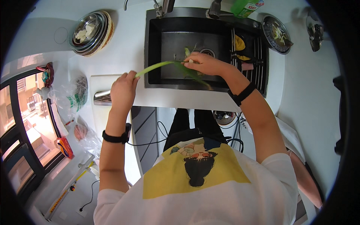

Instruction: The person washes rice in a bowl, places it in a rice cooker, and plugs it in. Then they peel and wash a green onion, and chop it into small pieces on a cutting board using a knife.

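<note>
A long green onion (pixel 154 66) stretches between my two hands over the left part of a black sink (pixel 180 39). My left hand (pixel 123 91) is closed around its stalk, left of the sink, and the white end sticks out below the hand over the cutting board. My right hand (pixel 206 64) pinches the leafy part above the basin with thumb and fingers, and darker green leaves hang down from there. Bits of peeled onion (pixel 188 52) lie in the basin close to the drain (pixel 207 52), partly hidden by my right hand.
A white cutting board (pixel 98 118) bears a knife (pixel 103 99). Stacked bowls (pixel 105 42) with white pieces stand back left. A rack (pixel 256 60) with cloths spans the sink's right side; beyond is a bowl (pixel 277 33) of scraps. A green bottle (pixel 244 8) and faucet (pixel 215 9) stand behind.
</note>
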`<move>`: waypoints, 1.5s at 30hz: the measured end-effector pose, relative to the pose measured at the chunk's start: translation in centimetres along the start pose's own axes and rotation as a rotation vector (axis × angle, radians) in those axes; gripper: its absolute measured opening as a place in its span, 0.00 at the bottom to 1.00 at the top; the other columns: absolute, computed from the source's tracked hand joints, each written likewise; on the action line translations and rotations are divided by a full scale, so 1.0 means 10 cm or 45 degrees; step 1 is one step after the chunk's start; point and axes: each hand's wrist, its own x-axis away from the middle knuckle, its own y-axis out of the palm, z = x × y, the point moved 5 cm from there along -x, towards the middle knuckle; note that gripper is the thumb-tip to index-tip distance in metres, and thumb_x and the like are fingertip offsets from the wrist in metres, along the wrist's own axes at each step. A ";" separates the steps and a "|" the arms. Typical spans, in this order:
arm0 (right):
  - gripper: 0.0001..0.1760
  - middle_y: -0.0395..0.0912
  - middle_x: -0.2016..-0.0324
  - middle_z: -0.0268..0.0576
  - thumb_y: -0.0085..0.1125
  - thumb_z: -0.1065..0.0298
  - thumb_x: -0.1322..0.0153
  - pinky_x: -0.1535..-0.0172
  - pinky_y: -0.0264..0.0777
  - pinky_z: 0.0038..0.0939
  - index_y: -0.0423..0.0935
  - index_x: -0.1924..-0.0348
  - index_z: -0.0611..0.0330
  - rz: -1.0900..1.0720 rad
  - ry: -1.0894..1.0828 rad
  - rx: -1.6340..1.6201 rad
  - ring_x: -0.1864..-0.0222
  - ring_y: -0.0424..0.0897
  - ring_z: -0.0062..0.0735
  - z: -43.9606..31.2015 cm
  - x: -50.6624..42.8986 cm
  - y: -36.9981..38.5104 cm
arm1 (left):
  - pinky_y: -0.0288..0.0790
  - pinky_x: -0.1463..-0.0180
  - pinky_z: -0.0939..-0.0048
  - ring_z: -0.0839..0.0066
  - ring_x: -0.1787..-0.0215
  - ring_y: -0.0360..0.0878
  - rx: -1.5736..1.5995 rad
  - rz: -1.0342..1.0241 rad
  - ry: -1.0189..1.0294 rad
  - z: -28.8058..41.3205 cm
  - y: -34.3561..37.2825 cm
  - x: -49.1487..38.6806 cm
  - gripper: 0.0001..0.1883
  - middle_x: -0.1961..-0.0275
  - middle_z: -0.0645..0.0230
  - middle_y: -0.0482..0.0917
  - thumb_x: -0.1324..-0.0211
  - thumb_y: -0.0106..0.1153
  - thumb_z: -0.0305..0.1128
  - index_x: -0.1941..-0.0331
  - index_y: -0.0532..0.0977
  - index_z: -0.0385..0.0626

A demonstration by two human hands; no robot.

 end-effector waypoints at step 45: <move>0.27 0.67 0.77 0.33 0.62 0.42 0.27 0.70 0.63 0.24 0.68 0.74 0.55 1.725 0.314 -1.064 0.74 0.70 0.23 -0.53 4.71 1.33 | 0.69 0.48 0.50 0.54 0.48 0.79 0.163 0.243 0.128 1.01 2.12 -0.05 0.11 0.52 0.60 0.82 0.29 0.53 0.33 0.47 0.78 0.46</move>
